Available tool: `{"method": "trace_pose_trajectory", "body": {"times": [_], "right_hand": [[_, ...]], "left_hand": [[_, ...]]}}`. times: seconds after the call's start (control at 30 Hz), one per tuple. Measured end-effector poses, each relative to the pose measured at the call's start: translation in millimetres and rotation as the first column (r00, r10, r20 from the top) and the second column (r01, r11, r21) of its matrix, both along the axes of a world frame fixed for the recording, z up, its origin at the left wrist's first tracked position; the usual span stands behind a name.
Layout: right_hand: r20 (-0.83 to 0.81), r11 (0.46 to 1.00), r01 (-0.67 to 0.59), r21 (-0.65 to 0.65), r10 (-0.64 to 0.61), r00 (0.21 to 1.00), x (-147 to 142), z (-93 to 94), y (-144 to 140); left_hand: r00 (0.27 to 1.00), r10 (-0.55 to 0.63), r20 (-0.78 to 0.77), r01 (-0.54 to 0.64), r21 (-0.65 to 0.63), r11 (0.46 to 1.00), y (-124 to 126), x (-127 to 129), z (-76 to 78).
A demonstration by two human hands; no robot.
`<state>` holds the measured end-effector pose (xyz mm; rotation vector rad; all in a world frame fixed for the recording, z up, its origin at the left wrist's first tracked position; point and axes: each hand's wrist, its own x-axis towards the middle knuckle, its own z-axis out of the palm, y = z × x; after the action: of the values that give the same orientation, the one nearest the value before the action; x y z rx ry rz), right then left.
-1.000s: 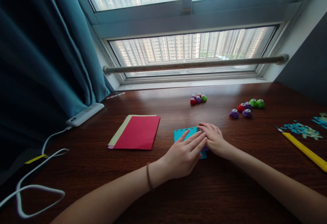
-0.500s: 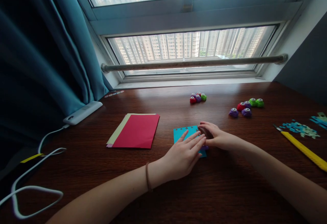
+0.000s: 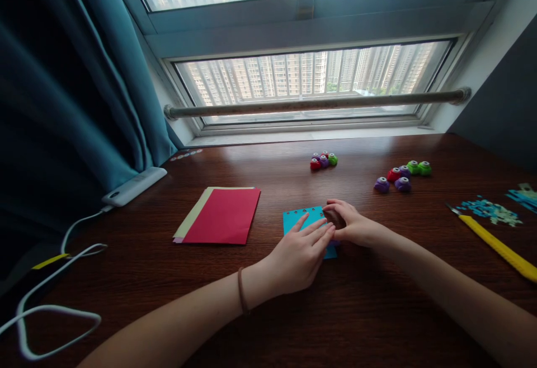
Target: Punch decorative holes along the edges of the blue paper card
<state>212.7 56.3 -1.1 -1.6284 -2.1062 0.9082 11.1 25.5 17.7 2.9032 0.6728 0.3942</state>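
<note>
A small sheet of blue paper (image 3: 293,220) lies on the table, with a row of small punched holes along its top edge. My left hand (image 3: 297,253) rests flat across it, fingers stretched out and covering much of the sheet. At the paper's right edge my right hand (image 3: 350,225) curves its thumb and fingers around a small purple paper punch (image 3: 334,243). Most of that punch is hidden behind the fingers of both hands.
Several coloured punches (image 3: 323,161) stand in a cluster at the back, more punches (image 3: 403,183) to the right. Red paper (image 3: 229,215) lies on other sheets at left. A yellow-handled cutter (image 3: 499,248), paper scraps (image 3: 490,210), a white device (image 3: 135,186) and its cable (image 3: 59,309) lie farther out.
The whole view has shifted very slightly. Both hands stay in nearly the same place on the blue paper.
</note>
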Motion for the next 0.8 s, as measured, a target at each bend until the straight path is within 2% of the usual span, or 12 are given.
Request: {"method": "trace_pose_trajectory", "body": {"times": [0.17, 0.3, 0.37, 0.57, 0.7, 0.8], "right_hand": [[-0.063, 0.998, -0.021, -0.054, 0.018, 0.998, 6, -1.1, 4], [-0.117, 0.999, -0.001, -0.048, -0.004, 0.993, 11, 3.9, 3], [-0.083, 1.0, -0.002, -0.026, 0.0, 0.997, 12, 10.1, -1], [0.167, 0.978, -0.183, 0.102, 0.164, 0.972, 10, 29.5, -11], [0.191, 0.985, -0.149, 0.082, 0.131, 0.973, 20, 42.5, -7], [0.169, 0.995, -0.065, 0.075, 0.051, 0.984, 35, 51.9, 0]], "left_hand": [[0.999, 0.041, -0.016, -0.041, 0.003, 0.999, 0, -1, -8.2], [0.994, 0.108, 0.009, -0.108, -0.019, 0.994, 1, -2, -13.8], [0.989, 0.148, 0.018, -0.147, -0.045, 0.988, 1, -3, -16.2], [0.981, 0.195, -0.014, -0.195, -0.121, 0.973, 3, -3, -20.7], [0.981, 0.193, -0.004, -0.192, -0.121, 0.974, 2, -3, -21.8], [0.982, 0.19, 0.009, -0.188, -0.116, 0.975, 2, -4, -22.6]]}}
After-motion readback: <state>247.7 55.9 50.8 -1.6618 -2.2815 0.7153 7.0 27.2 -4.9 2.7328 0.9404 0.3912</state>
